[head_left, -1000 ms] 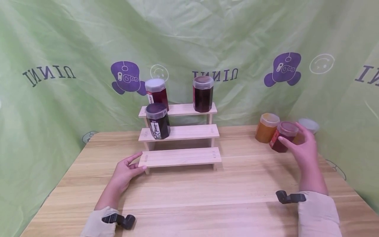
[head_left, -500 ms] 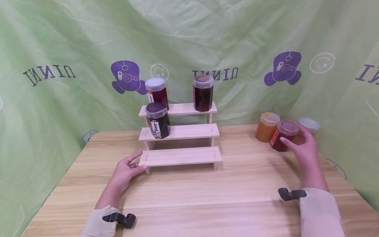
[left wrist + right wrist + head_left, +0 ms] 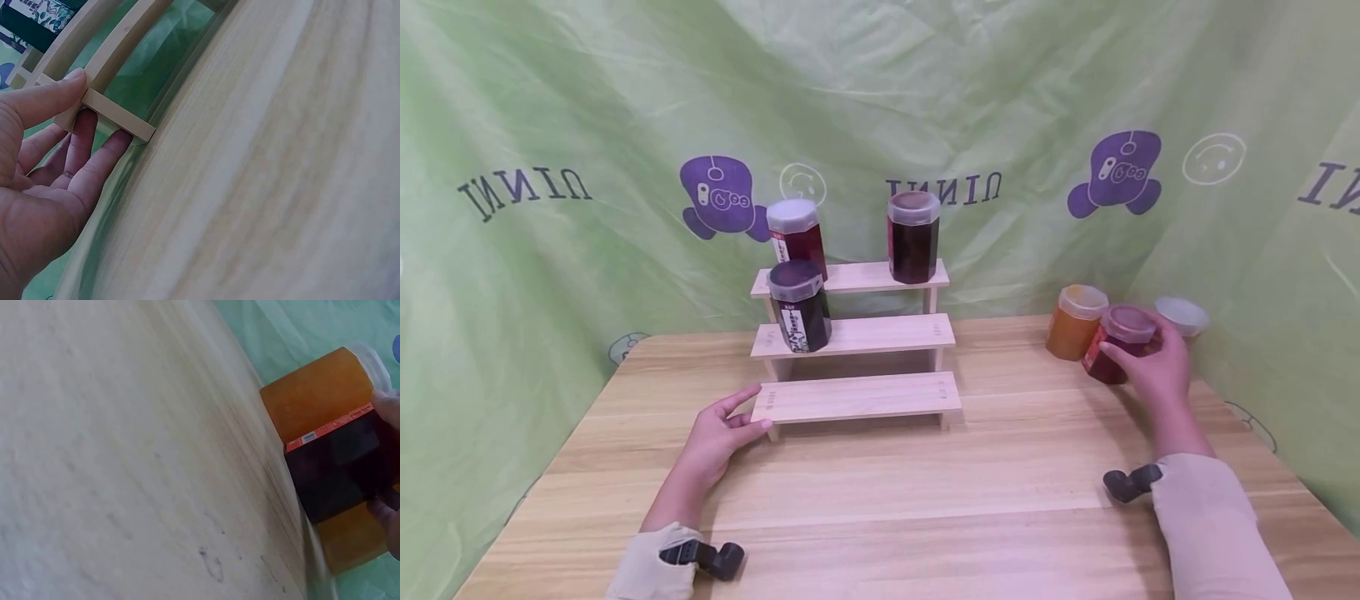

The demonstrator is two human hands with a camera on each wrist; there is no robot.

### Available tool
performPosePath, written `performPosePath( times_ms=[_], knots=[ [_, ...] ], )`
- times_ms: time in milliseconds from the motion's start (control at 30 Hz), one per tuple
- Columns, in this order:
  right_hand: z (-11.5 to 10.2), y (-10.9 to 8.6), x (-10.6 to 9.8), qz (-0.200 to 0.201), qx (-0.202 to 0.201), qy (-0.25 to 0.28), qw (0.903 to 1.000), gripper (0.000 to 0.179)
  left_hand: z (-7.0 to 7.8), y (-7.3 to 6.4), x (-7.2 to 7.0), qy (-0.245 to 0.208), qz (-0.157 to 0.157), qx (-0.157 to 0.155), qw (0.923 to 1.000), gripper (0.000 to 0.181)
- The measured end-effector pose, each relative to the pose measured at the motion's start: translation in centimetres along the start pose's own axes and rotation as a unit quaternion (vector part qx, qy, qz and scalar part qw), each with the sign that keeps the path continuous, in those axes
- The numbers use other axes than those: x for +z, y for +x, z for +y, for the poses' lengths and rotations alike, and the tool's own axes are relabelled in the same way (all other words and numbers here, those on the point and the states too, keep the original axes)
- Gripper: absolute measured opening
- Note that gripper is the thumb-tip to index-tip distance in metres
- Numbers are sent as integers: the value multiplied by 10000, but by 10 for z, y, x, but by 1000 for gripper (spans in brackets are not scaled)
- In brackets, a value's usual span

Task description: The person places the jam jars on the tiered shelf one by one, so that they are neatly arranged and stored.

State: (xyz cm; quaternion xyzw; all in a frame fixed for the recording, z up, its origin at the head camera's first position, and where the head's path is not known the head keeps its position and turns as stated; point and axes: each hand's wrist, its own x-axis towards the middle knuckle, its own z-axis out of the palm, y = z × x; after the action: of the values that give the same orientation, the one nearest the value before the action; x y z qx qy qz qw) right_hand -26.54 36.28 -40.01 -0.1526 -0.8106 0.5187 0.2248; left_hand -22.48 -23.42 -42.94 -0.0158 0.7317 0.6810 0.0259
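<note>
In the head view my left hand [image 3: 718,433] holds the left end of the bottom step of a three-step wooden display stand [image 3: 857,396]. The left wrist view shows the thumb on the step's edge and the fingers [image 3: 94,169] against its leg. At the right, my right hand [image 3: 1161,367] grips a dark red jar [image 3: 1108,354] with a clear lid, thumb on one side and fingers on the other. In the right wrist view this jar [image 3: 340,465] stands between an orange jar [image 3: 319,394] and another amber jar [image 3: 353,540].
On the stand's top step are a red jar [image 3: 805,246] at the left and a dark jar [image 3: 913,250] at the right. A blackish jar [image 3: 805,321] sits on the middle step's left end. A green printed curtain [image 3: 1000,100] hangs behind the wooden table [image 3: 925,517].
The right hand has settled closer around the dark red jar, its forearm shifting slightly. The left hand and the stand stay in place.
</note>
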Motion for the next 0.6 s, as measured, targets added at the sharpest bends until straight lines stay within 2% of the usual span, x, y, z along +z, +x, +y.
performPosePath(
  times_ms=[233, 400, 600],
  knots=[
    [2, 3, 6, 128, 155, -126, 9997, 93, 0, -1, -1, 102, 122, 3, 9999, 72],
    [3, 2, 9, 169, 94, -255, 9995, 92, 0, -2, -2, 131, 140, -33, 9998, 72],
    [3, -3, 7, -41, -44, -73, 10000, 90, -1, 0, -1, 158, 106, -22, 9998, 73]
  ],
)
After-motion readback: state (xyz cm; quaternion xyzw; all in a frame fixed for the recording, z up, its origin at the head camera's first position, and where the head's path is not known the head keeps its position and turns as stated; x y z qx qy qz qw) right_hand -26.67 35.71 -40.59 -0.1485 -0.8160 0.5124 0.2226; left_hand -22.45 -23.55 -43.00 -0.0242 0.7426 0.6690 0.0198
